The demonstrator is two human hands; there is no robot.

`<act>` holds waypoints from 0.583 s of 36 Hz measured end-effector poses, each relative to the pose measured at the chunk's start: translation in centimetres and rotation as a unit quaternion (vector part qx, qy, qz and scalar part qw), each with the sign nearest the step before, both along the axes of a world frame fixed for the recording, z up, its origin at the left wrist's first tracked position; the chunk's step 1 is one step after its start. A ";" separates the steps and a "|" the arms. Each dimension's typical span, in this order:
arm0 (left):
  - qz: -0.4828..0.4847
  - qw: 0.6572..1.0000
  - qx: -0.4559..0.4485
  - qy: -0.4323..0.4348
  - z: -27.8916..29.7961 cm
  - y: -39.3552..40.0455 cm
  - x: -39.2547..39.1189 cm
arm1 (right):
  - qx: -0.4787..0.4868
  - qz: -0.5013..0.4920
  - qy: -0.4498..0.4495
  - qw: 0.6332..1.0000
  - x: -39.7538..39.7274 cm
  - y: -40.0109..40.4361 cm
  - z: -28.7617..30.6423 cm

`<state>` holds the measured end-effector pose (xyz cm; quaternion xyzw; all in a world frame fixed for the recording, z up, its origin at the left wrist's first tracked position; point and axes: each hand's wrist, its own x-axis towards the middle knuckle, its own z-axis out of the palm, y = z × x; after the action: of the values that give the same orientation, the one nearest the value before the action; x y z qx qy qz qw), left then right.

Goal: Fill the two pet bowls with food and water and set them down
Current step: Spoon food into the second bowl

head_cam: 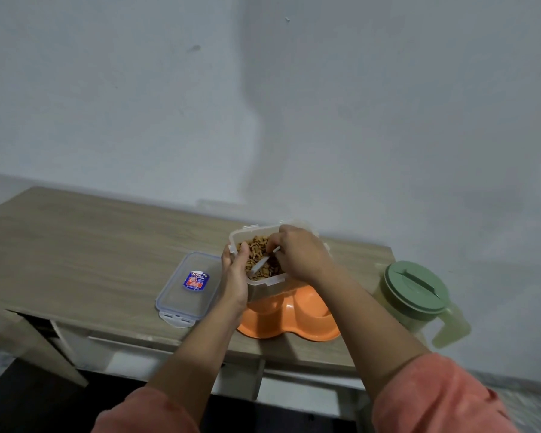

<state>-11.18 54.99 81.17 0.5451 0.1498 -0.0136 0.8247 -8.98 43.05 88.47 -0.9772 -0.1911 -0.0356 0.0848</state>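
1. My left hand (pixel 235 273) grips the food box (pixel 264 270), raised over the orange bowls (pixel 289 320), so kibble falls in.
2. My right hand (pixel 303 254) pinches the white scoop (pixel 258 266) inside it.
3. The lid (pixel 188 287) lies left of the bowls, the jug (pixel 414 295) right, awaiting water.

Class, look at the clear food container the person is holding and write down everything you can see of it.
The food container is a clear, boxy plastic tub with locking flaps at its rim. Its lid is off and lies flat on the table to its left. It holds brown dry pet food. The left hand grips its left side, holding it over the orange double bowl. The right hand reaches inside, holding a white scoop in the food.
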 end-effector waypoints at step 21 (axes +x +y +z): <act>0.053 0.996 0.069 -0.012 -0.8 0.2 -0.4 | 0.383 -0.189 -0.161 0.890 0.2 -3.1 -0.4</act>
<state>-11.62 55.18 80.33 0.5924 0.1692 0.0468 0.7863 -8.75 39.96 88.10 -0.8672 0.0143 -0.2782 0.4127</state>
